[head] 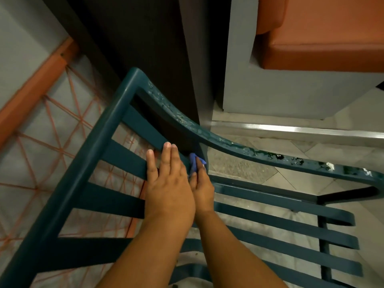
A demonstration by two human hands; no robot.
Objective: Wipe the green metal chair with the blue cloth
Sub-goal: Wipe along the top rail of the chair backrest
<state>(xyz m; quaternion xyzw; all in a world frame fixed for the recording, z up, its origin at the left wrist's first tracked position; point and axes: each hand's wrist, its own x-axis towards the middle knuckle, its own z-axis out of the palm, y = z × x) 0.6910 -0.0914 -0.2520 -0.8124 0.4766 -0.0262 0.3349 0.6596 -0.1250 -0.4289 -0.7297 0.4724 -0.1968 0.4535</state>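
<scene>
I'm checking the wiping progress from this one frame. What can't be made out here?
- Blue cloth: head view, mostly hidden behind the right hand; only a fold shows.
- Green chair: legs cut off by the frame's edges.
- Slats beneath the left hand: covered, so wiped or not is unclear.

We see our left hand (168, 183) flat on the chair (87, 175) slats, the cloth (194, 163) just right of it, under our right hand (202, 190).

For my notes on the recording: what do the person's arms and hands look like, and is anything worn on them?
Both forearms are bare, with no sleeves in view. The left hand and the right hand wear no gloves, and no rings, watch or bracelets are visible. The fingernails are short and unpainted.
</scene>
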